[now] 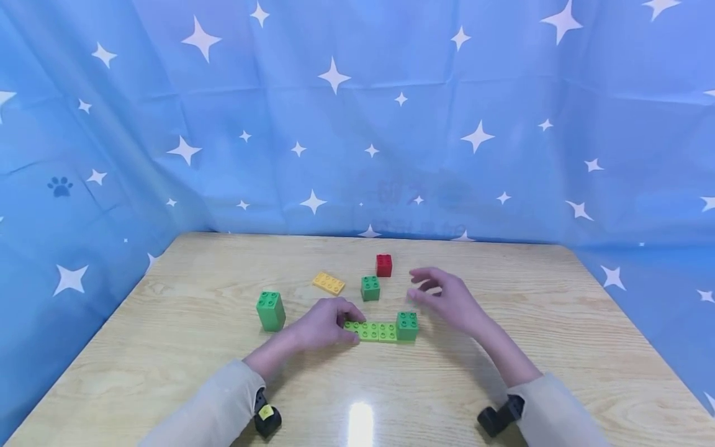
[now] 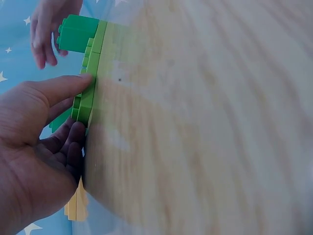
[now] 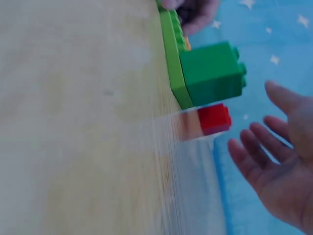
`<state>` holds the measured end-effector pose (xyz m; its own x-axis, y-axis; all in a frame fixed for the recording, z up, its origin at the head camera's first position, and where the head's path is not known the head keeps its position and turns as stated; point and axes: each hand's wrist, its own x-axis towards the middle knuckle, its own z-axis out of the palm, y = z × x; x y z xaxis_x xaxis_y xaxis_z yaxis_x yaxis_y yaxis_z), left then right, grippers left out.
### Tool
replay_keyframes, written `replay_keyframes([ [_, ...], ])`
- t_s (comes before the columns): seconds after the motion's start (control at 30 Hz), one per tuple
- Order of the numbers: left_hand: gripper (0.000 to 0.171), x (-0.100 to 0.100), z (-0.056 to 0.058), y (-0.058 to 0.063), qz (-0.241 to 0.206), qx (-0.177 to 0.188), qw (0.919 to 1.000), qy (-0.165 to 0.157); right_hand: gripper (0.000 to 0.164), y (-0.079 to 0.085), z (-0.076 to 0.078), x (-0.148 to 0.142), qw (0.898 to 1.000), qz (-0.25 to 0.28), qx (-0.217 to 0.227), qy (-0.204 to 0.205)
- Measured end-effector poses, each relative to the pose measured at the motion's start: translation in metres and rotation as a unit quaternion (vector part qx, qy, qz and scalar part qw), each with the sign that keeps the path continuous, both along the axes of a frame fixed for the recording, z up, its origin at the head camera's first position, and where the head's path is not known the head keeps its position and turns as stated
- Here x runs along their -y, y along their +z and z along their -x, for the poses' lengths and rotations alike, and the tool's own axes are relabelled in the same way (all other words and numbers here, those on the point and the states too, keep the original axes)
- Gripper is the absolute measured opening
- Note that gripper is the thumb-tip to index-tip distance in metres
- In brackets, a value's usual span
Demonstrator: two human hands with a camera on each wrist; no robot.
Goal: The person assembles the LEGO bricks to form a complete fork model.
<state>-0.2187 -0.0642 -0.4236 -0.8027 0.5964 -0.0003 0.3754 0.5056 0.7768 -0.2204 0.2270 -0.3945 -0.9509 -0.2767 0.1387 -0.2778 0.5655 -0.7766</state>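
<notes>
On the table lies a row of flat lime-green building bricks (image 1: 370,331), two pieces end to end. My left hand (image 1: 326,324) holds the row's left end, thumb at the near edge and fingers at the far edge; the left wrist view shows the grip on the lime brick (image 2: 88,100). A darker green block (image 1: 407,327) sits on the right end of the row. My right hand (image 1: 449,300) hovers to the right of that block, apart from it, fingers loosely bent with nothing between them. In the right wrist view its palm (image 3: 293,171) faces the block.
Behind the row stand a small green block (image 1: 370,289) and a red block (image 1: 383,266). A flat yellow brick (image 1: 328,283) lies behind my left hand, and a tall green block (image 1: 270,311) stands to its left. A starry blue cloth (image 1: 357,167) hangs along the table's far edge.
</notes>
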Motion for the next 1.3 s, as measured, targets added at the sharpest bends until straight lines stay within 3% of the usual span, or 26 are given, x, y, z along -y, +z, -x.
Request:
replay_keyframes([
  [0.17, 0.031, -0.001, 0.001, 0.001, -0.001, -0.005, 1.0, -0.006, 0.06, -0.009, 0.036, 0.004, 0.998, 0.044, 0.021, -0.034],
  [0.4, 0.031, -0.005, 0.001, 0.0, -0.003, -0.009, 0.9999, -0.011, 0.076, -0.01, 0.064, 0.014, 0.998, 0.027, 0.053, -0.006],
  [0.77, 0.031, -0.005, 0.001, -0.002, -0.001, -0.015, 0.9998, -0.011, 0.068, -0.012, 0.081, 0.033, 0.996, 0.032, 0.079, -0.004],
  [1.3, 0.03, 0.0, 0.001, 0.0, 0.01, -0.012, 0.9999, -0.001, 0.044, -0.024, 0.092, 0.045, 0.995, 0.041, 0.094, 0.004],
])
